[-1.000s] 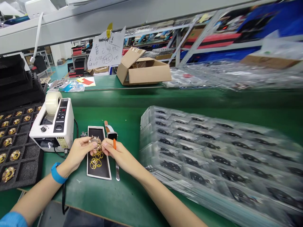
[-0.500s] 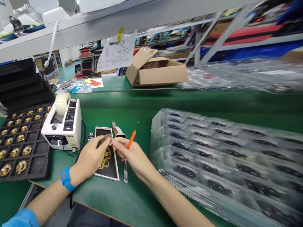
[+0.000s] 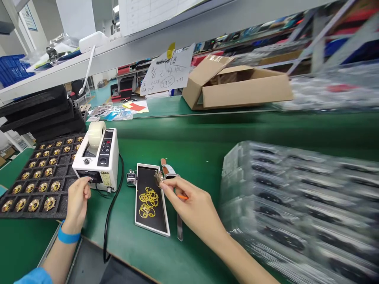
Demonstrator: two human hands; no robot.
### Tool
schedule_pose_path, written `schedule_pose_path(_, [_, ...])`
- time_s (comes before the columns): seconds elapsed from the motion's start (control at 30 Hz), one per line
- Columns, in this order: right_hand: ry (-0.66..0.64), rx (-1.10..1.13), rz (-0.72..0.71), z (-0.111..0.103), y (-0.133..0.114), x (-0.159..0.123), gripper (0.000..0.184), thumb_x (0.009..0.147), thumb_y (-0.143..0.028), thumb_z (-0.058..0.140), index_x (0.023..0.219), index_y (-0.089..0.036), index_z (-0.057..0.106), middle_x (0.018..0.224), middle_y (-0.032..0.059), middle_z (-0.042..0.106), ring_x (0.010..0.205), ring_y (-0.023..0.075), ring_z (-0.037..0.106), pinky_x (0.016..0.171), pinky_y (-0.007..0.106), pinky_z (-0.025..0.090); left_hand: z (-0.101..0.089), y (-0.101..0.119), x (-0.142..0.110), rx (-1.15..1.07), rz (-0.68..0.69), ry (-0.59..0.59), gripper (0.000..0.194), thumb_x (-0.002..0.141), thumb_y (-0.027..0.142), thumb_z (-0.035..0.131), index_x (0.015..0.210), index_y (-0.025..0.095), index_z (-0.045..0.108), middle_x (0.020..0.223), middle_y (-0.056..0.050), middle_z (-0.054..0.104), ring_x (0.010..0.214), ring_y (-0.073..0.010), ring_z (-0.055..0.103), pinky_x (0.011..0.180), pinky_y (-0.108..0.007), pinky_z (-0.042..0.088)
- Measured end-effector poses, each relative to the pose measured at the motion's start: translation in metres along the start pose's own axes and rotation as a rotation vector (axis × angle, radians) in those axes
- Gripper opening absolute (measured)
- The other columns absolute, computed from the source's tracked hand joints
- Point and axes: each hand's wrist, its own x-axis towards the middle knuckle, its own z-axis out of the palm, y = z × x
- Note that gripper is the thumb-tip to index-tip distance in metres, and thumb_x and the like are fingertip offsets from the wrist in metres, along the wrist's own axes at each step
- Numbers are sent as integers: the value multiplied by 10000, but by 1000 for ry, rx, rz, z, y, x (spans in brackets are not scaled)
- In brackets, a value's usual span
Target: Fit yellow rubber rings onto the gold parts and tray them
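Observation:
My left hand (image 3: 77,201) is closed, its thumb and forefinger pinched at the front slot of a white tape dispenser (image 3: 112,161) holding a roll of clear tape (image 3: 96,133). Whatever lies between those fingertips is too small to make out. Over the upper end of a white-rimmed black tray (image 3: 140,197), my right hand (image 3: 192,205) pinches a small round metal watch movement (image 3: 159,178). An orange stick-like tool (image 3: 182,197) is tucked in the same hand, mostly hidden. Thin yellow rings (image 3: 149,202) lie in the tray. Beside it is a wristwatch (image 3: 170,169), partly covered by my right hand.
A black foam tray (image 3: 63,182) with several gold round movements lies at left. A metal tally counter (image 3: 131,178) stands by the small tray, and a black cable (image 3: 114,201) runs off the front edge. Stacked clear plastic trays (image 3: 237,189) fill the right; an open cardboard box (image 3: 245,94) sits behind.
My left hand has left the held movement and moved left to the dispenser's slot. My right hand still holds the movement and orange tool. The view has swung left.

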Motion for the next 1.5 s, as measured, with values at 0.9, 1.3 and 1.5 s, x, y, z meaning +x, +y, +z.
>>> schedule_pose_path(0.9, [-457,786,441,-6,1,12,413,690,-577,673,725,-188,540,631,-46,443,568,96,330,552,242,244,91,1,8,553,325,-881,280,857,363,518,663,169,574,712,15,381,656,-131,380,583,-251,286])
schedule_pose_path(1.3, [-452,764,514,-7,1,9,423,681,-567,683,707,-182,509,630,-50,413,572,92,304,559,242,220,91,-6,6,549,326,-872,262,856,341,534,666,169,587,695,22,384,636,-125,375,586,-261,292])
schedule_pose_path(1.5, [-442,715,484,-8,1,9,419,700,-577,657,706,-182,518,638,-44,406,581,97,284,564,252,198,92,-6,7,550,323,-872,256,851,321,536,647,167,552,699,27,371,646,-120,375,595,-257,291])
